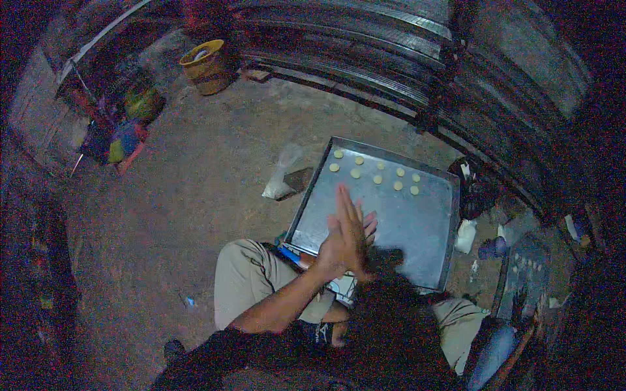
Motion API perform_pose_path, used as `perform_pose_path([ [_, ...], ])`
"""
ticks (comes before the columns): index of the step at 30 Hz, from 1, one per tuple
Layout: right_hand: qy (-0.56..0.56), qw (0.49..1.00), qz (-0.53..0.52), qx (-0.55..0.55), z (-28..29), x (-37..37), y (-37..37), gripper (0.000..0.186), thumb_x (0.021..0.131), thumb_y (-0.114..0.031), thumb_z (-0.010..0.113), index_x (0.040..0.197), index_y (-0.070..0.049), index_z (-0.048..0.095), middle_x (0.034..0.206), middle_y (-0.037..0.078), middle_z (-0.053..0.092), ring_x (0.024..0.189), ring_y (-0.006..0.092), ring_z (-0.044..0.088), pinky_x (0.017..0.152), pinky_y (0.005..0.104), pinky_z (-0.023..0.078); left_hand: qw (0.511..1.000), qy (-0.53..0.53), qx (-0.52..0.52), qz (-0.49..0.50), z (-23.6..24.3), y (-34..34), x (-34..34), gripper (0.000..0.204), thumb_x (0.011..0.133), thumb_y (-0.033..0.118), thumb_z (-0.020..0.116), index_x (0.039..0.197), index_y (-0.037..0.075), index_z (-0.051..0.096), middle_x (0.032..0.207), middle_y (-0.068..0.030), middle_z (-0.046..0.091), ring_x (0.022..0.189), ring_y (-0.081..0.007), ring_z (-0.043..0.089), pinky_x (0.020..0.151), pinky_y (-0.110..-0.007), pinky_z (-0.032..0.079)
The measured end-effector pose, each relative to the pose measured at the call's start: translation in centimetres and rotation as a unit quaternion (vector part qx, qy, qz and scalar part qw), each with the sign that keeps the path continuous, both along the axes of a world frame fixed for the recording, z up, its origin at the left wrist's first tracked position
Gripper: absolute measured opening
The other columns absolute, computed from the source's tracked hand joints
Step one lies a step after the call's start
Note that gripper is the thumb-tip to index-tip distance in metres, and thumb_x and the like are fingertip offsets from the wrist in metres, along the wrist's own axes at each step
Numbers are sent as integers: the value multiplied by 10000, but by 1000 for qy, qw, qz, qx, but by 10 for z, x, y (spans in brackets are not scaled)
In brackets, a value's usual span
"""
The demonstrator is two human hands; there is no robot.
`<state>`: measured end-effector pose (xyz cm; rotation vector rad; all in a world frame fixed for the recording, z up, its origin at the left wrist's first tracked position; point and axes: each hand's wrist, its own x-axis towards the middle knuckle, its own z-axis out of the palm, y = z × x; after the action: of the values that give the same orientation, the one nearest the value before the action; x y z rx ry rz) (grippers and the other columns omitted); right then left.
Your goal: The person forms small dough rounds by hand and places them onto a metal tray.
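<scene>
My left hand (340, 242) and my right hand (369, 225) are pressed palm to palm over a shallow metal tray (424, 234), fingers stretched out. The right hand is partly hidden behind the left; anything between the palms cannot be seen. Several pale round flat discs (377, 178) sit in two rows across the tray's far part. The tray lies in front of my crossed legs, with blue and white items (291, 256) showing beside its near left edge.
Left of the tray is a clear bag of white stuff (280, 189). A yellow bucket (207, 68) stands at the back left near a colourful pile (130, 140). Dark slatted structures (352, 49) line the back. Bags and small items (466, 234) lie to the right.
</scene>
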<state>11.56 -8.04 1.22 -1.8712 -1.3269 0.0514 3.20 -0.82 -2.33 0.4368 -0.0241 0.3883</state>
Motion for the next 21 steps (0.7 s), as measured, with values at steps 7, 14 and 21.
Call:
perform_pose_path([
  [7, -153, 984, 87, -31, 20, -41, -13, 712, 971, -356, 387, 1496, 89, 206, 1565, 309, 167, 1470, 465, 99, 1176, 587, 32, 978, 121, 43, 165, 11, -5, 3, 901, 942, 719, 227, 1556, 67, 128, 1600, -102, 229, 1459, -246, 235, 1185, -394, 192],
  [14, -36, 999, -18, -15, -3, 10, 1, 676, 960, -347, 427, 1505, 6, 241, 1572, 264, 195, 1455, 476, 135, 1163, 611, 66, 994, 112, -18, -6, 12, -41, 5, 832, 976, 658, 269, 1538, 53, 172, 1585, -104, 251, 1465, -252, 218, 1181, -394, 196],
  [21, -41, 999, -15, -10, 9, -13, 1, 652, 948, -338, 467, 1515, -77, 276, 1578, 218, 222, 1440, 486, 171, 1149, 635, 100, 994, 13, -101, -34, -20, -26, 26, 891, 934, 717, 290, 1544, 76, 186, 1593, -112, 236, 1481, -256, 191, 1203, -398, 149],
])
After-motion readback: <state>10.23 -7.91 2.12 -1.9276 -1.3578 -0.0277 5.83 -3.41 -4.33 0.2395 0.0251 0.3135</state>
